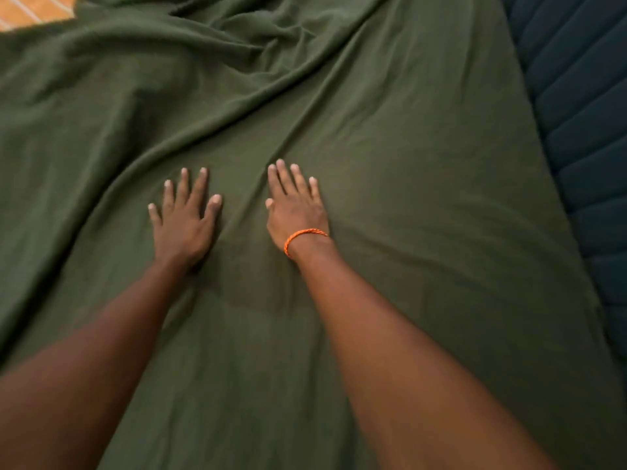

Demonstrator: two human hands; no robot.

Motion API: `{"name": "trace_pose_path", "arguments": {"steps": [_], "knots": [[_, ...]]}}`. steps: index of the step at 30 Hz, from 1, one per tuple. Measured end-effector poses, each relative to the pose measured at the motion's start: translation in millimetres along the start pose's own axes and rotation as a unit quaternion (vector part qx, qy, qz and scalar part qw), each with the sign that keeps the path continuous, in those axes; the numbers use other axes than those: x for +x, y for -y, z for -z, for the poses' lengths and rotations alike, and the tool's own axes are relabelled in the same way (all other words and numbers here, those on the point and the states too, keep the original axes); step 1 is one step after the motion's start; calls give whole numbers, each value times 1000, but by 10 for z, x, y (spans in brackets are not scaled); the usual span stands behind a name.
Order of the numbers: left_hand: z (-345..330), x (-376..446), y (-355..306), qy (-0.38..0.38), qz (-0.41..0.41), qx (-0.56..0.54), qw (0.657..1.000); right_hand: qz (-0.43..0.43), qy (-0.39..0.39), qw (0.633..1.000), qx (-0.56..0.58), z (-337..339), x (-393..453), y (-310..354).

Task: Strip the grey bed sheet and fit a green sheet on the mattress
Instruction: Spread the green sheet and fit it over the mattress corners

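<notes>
A dark green sheet [390, 137] covers nearly the whole view, spread over the bed with long folds running from the upper middle down to the left. My left hand [185, 220] lies flat on it, palm down, fingers spread. My right hand [295, 206], with an orange braided band at the wrist, lies flat on the sheet a short way to the right, fingers close together. Neither hand holds any cloth. Between the two hands runs a shallow crease. No grey sheet is in view.
A dark blue quilted surface [583, 106] runs along the right edge beside the green sheet. A patch of orange tiled floor [30, 10] shows at the top left corner. The sheet is bunched into heavier wrinkles near the top middle [258, 32].
</notes>
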State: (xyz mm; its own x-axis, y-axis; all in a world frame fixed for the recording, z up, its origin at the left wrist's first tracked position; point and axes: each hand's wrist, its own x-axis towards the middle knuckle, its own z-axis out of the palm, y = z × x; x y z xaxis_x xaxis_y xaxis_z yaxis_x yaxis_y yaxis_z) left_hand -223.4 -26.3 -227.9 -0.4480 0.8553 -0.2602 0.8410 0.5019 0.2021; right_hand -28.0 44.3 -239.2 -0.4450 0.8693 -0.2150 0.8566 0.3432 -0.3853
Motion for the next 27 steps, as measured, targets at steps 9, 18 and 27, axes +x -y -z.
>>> {"name": "trace_pose_path", "arguments": {"steps": [9, 18, 27], "knots": [[596, 782, -54, -220, 68, -5, 973, -22, -189, 982, 7, 291, 825, 545], [902, 1433, 622, -156, 115, -103, 976, -48, -81, 987, 127, 327, 2014, 1263], [308, 1637, 847, -190, -121, 4, 974, -1, 9, 996, -84, -193, 2358, 1213]]}}
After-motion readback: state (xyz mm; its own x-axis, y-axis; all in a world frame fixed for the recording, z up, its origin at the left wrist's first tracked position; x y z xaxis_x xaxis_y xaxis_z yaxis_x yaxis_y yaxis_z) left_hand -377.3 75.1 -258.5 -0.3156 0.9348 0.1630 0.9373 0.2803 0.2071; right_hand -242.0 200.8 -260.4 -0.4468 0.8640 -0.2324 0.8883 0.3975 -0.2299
